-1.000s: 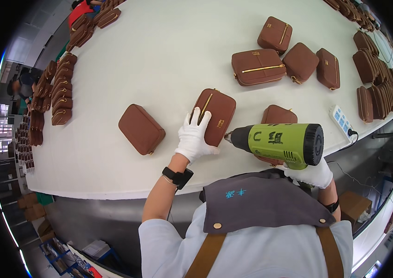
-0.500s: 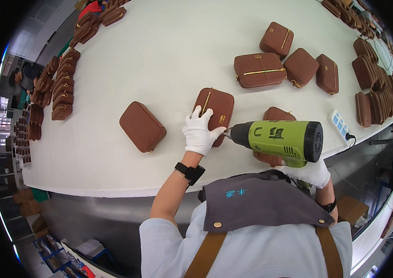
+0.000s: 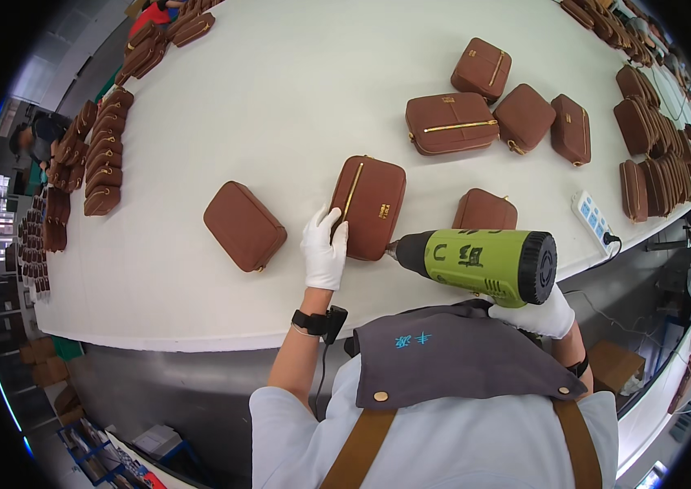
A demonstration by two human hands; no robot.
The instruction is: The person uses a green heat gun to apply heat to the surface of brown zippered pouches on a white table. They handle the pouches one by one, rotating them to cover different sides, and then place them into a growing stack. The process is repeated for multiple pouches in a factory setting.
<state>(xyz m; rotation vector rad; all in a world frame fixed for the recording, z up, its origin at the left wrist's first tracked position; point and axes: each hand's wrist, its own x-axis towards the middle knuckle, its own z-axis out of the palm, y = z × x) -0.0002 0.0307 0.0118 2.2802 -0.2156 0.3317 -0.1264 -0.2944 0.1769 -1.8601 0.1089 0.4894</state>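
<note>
My left hand (image 3: 323, 254), in a white glove, pinches the left edge of a small brown zip bag (image 3: 370, 208) lying on the table, with a gold zip and gold lettering on its upper face. My right hand (image 3: 547, 314), gloved in white, grips a green and black heat gun (image 3: 480, 261); the gun's body hides most of its handle and my fingers. Its metal nozzle points left, close to the bag's lower right edge. Partly under the gun lies another brown bag (image 3: 484, 209). Left of my left hand, a plain brown bag (image 3: 244, 226) rests by itself.
Several brown bags (image 3: 451, 122) lie loosely at the far right of the white table (image 3: 280, 98). Rows of bags line the left edge (image 3: 105, 163) and right edge (image 3: 659, 183). A white power strip (image 3: 591, 216) with a black plug sits near the right edge.
My left hand has drawn back from the bag's upper face to its left edge. The bag now sits slightly more to the left, and the heat gun has shifted slightly left and down.
</note>
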